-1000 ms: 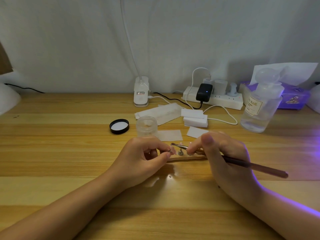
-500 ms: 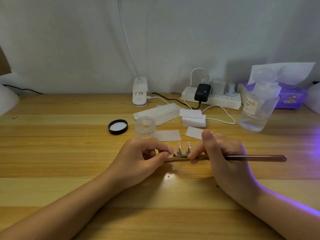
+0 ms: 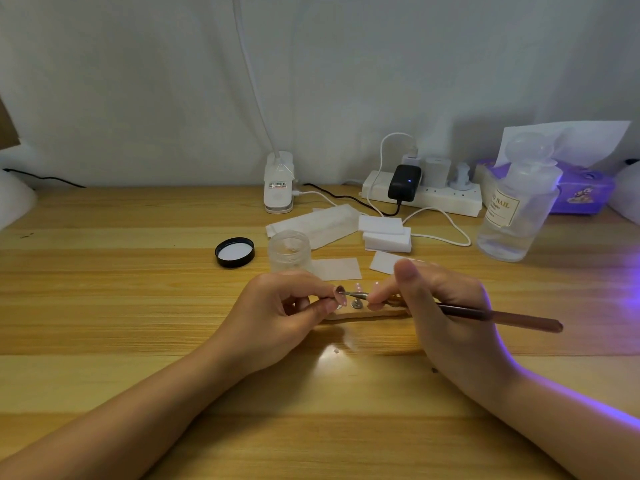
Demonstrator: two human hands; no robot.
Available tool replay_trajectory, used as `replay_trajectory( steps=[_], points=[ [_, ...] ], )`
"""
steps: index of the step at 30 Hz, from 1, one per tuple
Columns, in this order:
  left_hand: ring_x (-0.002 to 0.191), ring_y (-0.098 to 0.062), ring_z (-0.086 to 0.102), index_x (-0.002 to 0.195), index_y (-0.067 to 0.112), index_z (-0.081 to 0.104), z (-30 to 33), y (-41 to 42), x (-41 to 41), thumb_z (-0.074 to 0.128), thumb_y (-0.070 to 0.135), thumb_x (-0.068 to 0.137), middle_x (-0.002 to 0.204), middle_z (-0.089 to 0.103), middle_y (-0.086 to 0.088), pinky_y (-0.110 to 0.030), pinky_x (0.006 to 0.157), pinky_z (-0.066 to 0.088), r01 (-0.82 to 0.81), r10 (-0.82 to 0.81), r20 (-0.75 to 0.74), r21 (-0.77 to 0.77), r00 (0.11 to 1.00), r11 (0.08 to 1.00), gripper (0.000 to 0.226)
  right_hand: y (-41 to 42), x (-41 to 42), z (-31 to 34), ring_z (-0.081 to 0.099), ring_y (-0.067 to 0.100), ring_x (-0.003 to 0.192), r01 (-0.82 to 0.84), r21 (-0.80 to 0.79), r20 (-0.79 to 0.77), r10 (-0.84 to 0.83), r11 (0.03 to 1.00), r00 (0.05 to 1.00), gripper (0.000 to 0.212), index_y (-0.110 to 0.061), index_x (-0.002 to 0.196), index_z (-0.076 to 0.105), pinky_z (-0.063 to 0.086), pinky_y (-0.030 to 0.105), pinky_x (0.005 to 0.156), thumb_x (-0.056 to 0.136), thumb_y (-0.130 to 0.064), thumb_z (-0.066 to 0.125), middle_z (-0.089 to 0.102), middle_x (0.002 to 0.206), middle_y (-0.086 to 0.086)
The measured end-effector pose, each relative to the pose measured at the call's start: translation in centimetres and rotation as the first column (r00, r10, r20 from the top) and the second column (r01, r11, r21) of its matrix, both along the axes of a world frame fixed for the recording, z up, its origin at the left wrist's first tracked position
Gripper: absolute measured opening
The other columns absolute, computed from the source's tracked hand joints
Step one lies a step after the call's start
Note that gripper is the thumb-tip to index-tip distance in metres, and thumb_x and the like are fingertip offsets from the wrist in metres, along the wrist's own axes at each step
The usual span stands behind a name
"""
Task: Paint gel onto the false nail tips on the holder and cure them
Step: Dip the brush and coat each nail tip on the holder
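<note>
Head view: left hand [image 3: 277, 313] pinches nail tip [image 3: 338, 292], brush [image 3: 485, 313] touching.

Pale grey wall [image 3: 346, 81] behind, striped light wooden table [image 3: 104, 323], violet light glowing at the right edge

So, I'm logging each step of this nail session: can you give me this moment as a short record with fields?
left hand: pinches a nail tip at the holder's left end
right hand: grips the brush, bristle end at that tip
holder: wooden strip lying on the desk
jar: open, behind the hands
lid: off, left of the jar
curing: purple glow at right; lamp out of view
</note>
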State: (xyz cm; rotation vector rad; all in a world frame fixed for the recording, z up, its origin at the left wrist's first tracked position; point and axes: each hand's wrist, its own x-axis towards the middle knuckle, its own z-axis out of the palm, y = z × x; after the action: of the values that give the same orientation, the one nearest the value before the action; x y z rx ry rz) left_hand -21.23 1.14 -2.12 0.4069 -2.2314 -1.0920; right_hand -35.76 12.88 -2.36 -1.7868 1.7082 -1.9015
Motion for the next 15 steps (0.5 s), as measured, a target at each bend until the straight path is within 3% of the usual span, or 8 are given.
replay_trajectory(
  steps=[7, 11, 15],
  points=[
    [0.074, -0.026, 0.062, 0.088, 0.031, 0.070, 0.13, 0.08, -0.02, 0.069, 0.004, 0.078, 0.080, 0.071, 0.005, -0.045, 0.066, 0.046, -0.009, 0.009, 0.000, -0.025, 1.000, 1.000, 0.029, 0.09, -0.05, -0.14, 0.063, 0.005, 0.064, -0.018, 0.021, 0.065, 0.017, 1.000, 0.998, 0.052, -0.023, 0.061, 0.067, 0.044, 0.021, 0.075, 0.086, -0.057, 0.037, 0.066, 0.060, -0.005],
    [0.075, -0.024, 0.062, 0.090, 0.026, 0.072, 0.04, -0.04, 0.03, 0.069, 0.005, 0.078, 0.082, 0.071, 0.007, -0.045, 0.067, 0.047, -0.009, 0.009, 0.003, -0.019, 1.000, 1.000, 0.024, 0.25, -0.09, -0.18, 0.062, 0.005, 0.062, -0.019, 0.023, 0.095, 0.016, 1.000, 0.995, 0.058, -0.018, 0.057, 0.065, 0.043, 0.029, 0.079, 0.087, -0.058, 0.035, 0.064, 0.058, -0.001],
    [0.075, -0.021, 0.063, 0.091, 0.024, 0.073, 0.08, 0.09, -0.02, 0.065, 0.020, 0.075, 0.082, 0.072, 0.006, -0.045, 0.065, 0.047, 0.001, -0.001, -0.011, -0.004, 1.000, 1.000, 0.018, 0.27, -0.09, 0.03, 0.060, 0.004, 0.062, 0.001, -0.053, 0.106, 0.005, 0.999, 0.994, 0.055, -0.022, 0.062, 0.063, 0.044, 0.021, 0.072, 0.088, -0.059, 0.031, 0.063, 0.058, -0.001]
  ],
)
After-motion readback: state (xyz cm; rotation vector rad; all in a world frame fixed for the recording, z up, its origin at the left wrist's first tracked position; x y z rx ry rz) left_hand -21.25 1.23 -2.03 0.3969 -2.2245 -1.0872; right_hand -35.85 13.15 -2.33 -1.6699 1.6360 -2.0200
